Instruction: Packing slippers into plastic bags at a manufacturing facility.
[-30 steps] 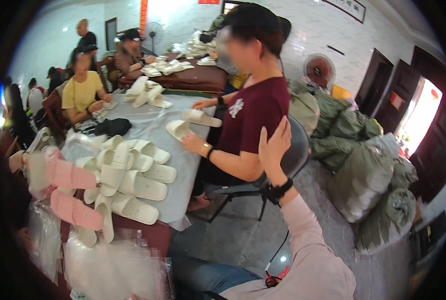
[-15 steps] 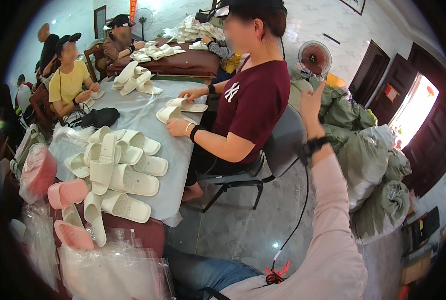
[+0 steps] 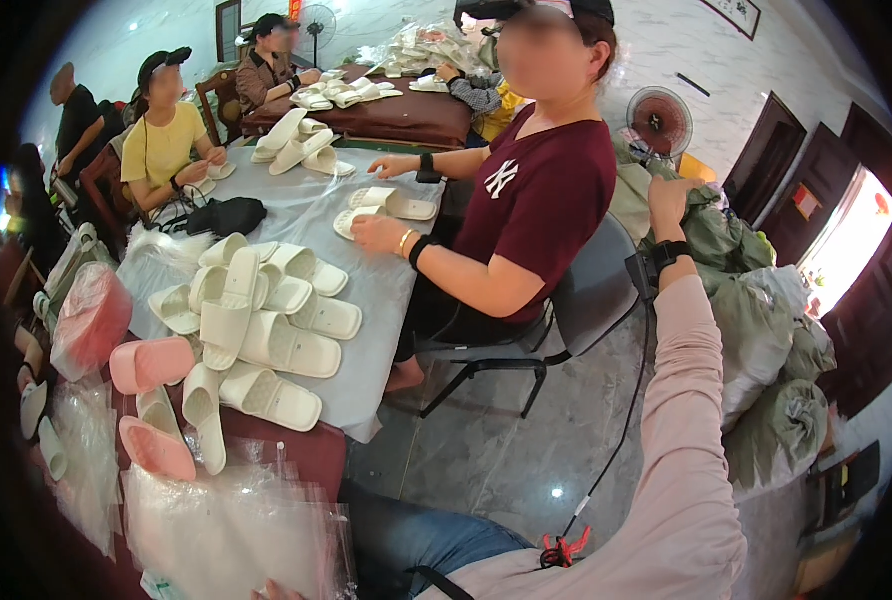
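My right arm, in a pale pink sleeve with a black wrist strap (image 3: 656, 262), is raised at the right. My right hand (image 3: 671, 203) is empty, with one finger stretched out to the right, in front of stuffed sacks. Only a sliver of my left hand (image 3: 278, 591) shows at the lower edge, next to a stack of clear plastic bags (image 3: 231, 525). Beyond the bags, cream slippers (image 3: 271, 395) lie piled on the table. Two pink slippers (image 3: 154, 364) are by the pile's near left side.
A co-worker in a maroon shirt (image 3: 541, 190) sits on a grey chair (image 3: 596, 280), hands at a pair of slippers (image 3: 391, 203). Another in yellow (image 3: 166, 150) sits across the plastic-covered table (image 3: 366, 350). Green sacks (image 3: 776, 420) stand at the right. A black cable (image 3: 621, 430) hangs from my wrist.
My right hand has turned, its raised finger now pointing right instead of up. A bit of my left hand has appeared at the lower edge. The maroon-shirted co-worker has turned toward me.
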A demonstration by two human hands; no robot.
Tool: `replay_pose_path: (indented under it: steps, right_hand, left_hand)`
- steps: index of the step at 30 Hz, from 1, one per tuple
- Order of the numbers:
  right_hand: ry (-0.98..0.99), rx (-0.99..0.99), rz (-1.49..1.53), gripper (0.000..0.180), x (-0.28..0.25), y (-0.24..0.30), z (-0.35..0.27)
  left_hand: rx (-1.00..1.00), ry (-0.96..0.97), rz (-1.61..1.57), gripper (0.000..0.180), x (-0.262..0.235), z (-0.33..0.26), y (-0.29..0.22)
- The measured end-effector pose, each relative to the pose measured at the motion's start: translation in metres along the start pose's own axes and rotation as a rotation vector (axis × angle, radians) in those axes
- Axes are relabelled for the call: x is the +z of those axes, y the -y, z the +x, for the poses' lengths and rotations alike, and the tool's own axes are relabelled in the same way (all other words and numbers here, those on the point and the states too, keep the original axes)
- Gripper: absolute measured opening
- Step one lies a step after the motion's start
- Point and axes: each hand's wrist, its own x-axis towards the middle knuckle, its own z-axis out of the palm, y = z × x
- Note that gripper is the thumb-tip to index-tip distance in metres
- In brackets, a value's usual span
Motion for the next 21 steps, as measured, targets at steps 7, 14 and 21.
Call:
replay_pose_path:
  steps: [7, 14, 21]
  right_hand:
    - [0.013, -0.097, -0.087, 0.091, 0.004, 0.011, -0.018]
    - [0.129, -0.372, 0.1, 0.062, 0.015, 0.013, -0.046]
    - [0.181, -0.223, 0.309, 0.06, 0.018, 0.018, -0.068]
  left_hand:
    - [-0.016, -0.023, -0.055, 0.037, -0.007, 0.004, -0.004]
    - [0.035, -0.042, -0.056, 0.036, -0.007, 0.004, -0.006]
    - [-0.021, 0.02, -0.019, 0.038, -0.01, 0.0, -0.004]
